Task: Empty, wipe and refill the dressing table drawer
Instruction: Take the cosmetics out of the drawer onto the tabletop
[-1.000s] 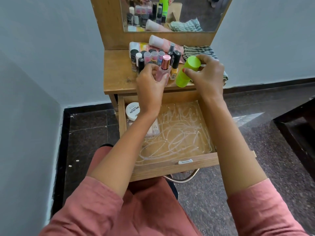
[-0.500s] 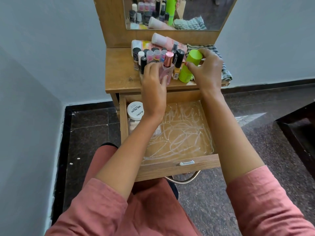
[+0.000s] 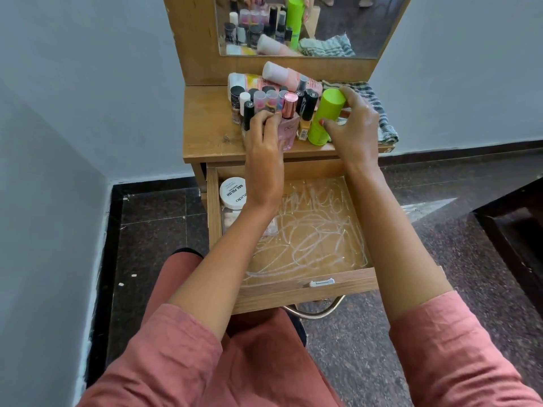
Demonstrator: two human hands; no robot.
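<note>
Green bottle (image 3: 326, 116) now upright on tabletop, right hand (image 3: 354, 127) gripping; left hand (image 3: 264, 136) clasps pink bottle (image 3: 286, 127).

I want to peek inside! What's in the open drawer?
In the drawer: a white nail polish jar at the back left corner and a clear packet beside it. The left hand and forearm cover part of that packet.

Both hands are up on the worktop (image 3: 205, 136) above the open drawer (image 3: 308, 292) — the left hand (image 3: 263, 142) wrapped round a pink perfume bottle (image 3: 288, 127) among small bottles, the right hand (image 3: 354, 124) gripping a tilted green can (image 3: 326, 116) beside a striped cloth (image 3: 379, 113). A white jar (image 3: 233, 193) sits in the drawer's back left corner — its bottom is streaked white
</note>
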